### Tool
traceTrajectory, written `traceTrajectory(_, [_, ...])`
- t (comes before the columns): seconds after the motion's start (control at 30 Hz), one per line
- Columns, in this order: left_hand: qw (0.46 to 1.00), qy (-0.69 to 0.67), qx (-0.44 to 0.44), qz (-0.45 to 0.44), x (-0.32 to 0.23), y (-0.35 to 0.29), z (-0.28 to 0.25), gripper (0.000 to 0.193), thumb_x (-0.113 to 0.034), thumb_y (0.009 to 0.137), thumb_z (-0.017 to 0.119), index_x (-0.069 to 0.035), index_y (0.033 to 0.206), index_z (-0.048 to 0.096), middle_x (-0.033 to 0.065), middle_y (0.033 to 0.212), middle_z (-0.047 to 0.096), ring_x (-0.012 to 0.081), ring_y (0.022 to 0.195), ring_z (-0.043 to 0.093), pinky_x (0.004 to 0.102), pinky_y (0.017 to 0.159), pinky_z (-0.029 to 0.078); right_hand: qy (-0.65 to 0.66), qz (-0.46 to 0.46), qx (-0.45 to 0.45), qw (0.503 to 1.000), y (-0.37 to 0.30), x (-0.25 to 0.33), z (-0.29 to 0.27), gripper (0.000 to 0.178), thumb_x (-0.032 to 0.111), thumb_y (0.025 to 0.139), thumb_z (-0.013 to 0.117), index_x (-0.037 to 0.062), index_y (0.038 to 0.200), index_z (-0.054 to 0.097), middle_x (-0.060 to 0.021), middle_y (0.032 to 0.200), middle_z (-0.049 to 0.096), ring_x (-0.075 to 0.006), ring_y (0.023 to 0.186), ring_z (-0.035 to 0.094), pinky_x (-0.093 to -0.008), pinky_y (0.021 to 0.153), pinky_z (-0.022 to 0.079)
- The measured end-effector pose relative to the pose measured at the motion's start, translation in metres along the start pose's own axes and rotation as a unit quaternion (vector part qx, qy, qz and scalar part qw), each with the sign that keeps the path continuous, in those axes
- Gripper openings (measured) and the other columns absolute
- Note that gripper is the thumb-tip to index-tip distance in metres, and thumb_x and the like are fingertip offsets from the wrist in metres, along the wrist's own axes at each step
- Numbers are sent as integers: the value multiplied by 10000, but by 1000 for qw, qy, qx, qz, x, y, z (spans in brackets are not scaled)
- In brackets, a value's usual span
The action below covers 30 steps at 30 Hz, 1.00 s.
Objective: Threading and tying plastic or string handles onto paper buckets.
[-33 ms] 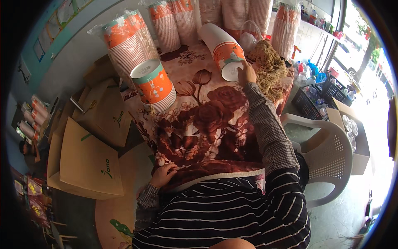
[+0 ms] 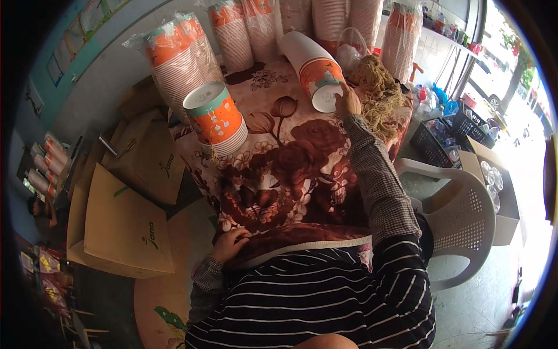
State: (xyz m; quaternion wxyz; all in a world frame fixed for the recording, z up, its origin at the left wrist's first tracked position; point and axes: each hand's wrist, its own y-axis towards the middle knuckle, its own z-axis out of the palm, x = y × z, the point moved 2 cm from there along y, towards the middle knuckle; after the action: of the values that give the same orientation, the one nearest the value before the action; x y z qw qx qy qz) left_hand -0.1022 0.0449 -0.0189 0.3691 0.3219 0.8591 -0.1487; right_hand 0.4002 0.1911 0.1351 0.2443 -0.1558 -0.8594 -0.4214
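Observation:
A stack of white and orange paper cups lies on its side on the table, the white base of the end cup facing me. My right hand is closed at the right edge of that base, its fingertips partly hidden against the cup. Down at the table's near edge, my left hand rests on the folded flowered tablecloth, fingers loosely extended and holding no cup. To the left stands a short stack of upside-down cups, teal and orange with a white base on top.
Tall plastic-wrapped cup stacks line the table's back. A tangle of straw-coloured strands lies right of my hand, near a clear plastic bag. Cardboard boxes stand at left; a plastic chair and black crates at right.
My right hand has shifted very slightly to the right at the cup's base, showing less finger over it. My left hand has stayed in place.

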Motion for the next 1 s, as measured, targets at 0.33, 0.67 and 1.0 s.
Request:
traceTrajectory(0.33, [1000, 16, -4, -5, -1, 2, 1, 296, -211, 900, 639, -32, 1135, 614, 139, 1106, 658, 280, 1044, 634, 361, 894, 501, -125, 26, 63, 990, 16, 10, -7, 361, 189, 872, 624, 141, 1221, 545, -161, 1193, 547, -355, 1067, 589, -480, 778, 519])
traceTrajectory(0.67, [1000, 22, -4, -10, -3, -1, 3, 287, -204, 896, 646, -40, 1130, 613, 126, 1062, 659, 268, 987, 643, 355, 867, 505, -359, -163, 35, 918, 44, -5, 3, 161, 135, 834, 559, 77, 803, 706, -118, 811, 698, -262, 823, 696, -392, 664, 555])
traceTrajectory(1.0, [999, 31, 10, -13, -8, 2, 2, 301, -199, 892, 644, -33, 1138, 603, 138, 1087, 661, 290, 1032, 631, 364, 893, 496, -340, -345, 33, 874, 14, 9, -30, 116, 119, 819, 564, 51, 908, 596, -75, 872, 605, -219, 896, 632, -354, 695, 539])
